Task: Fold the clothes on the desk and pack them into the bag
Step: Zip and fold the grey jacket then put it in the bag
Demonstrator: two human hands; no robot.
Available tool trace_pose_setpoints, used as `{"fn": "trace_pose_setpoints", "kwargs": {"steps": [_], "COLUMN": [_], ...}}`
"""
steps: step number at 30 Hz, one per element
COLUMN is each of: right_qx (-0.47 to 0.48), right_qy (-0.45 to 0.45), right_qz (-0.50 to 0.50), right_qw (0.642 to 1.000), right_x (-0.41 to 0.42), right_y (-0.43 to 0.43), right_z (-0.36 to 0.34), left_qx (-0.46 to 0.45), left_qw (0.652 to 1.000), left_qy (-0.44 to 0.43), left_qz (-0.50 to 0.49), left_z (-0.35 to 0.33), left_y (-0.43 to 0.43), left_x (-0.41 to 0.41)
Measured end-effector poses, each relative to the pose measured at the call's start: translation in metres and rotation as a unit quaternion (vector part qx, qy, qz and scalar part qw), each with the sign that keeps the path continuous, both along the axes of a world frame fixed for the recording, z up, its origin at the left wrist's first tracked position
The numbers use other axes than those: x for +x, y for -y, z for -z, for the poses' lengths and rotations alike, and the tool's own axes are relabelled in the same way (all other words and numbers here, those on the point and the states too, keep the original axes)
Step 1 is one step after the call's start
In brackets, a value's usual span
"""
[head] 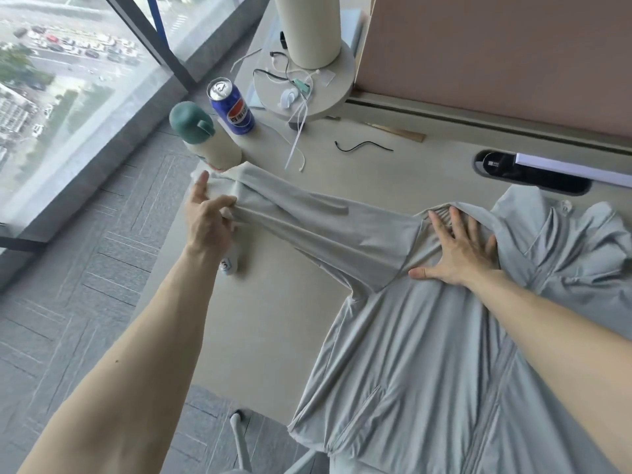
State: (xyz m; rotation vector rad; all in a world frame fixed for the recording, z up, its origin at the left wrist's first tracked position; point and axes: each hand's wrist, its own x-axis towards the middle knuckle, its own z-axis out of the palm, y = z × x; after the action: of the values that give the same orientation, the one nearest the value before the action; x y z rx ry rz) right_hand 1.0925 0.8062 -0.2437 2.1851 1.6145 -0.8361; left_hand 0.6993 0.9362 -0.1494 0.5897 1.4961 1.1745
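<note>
Obs.: grey long-sleeved garment (pixel 410 354) lies spread on the surface (pixel 273 319), body toward me and to my right, hem hanging over the near edge. No bag in view.

Left hand (pixel 212 217): thumb and fingers pinched together on the sleeve (pixel 325 227) close to its cuff, forefinger pointing away past the cloth. The sleeve is drawn out taut.

Right hand (pixel 455 248): fingers straight and spread apart, palm pressed flat on the garment at the shoulder, just where the sleeve joins the body. It holds nothing; it pins.

Key relation: the sleeve's long axis runs from the pinned shoulder away and to the left, up to my left hand, with the cuff end touching or just beside the green-capped bottle (pixel 201 138); a blue can (pixel 231 109) stands just behind that. So the body of the garment lies to the right of my left hand and nearer to me. The left hand is the one on the free end; the right is the hinge.

Judgement: sleeve fold in hand, early in the task. Next move probably carries the cuff rightward across the body, pivoting at the right palm. Risk: the cuff catching the bottle as it lifts; thin cloth may slip under the palm.
</note>
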Motion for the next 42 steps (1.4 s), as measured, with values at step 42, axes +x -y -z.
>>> {"fn": "trace_pose_setpoints", "kwargs": {"steps": [42], "right_qx": [0.140], "right_qy": [-0.554], "right_qz": [0.629], "right_qw": [0.528], "right_x": [0.012], "right_y": [0.188], "right_z": [-0.067], "left_qx": [0.368], "left_qw": [0.329], "left_qy": [-0.356], "left_qz": [0.793], "left_z": [0.024], "left_y": [0.206], "left_x": [0.221]}}
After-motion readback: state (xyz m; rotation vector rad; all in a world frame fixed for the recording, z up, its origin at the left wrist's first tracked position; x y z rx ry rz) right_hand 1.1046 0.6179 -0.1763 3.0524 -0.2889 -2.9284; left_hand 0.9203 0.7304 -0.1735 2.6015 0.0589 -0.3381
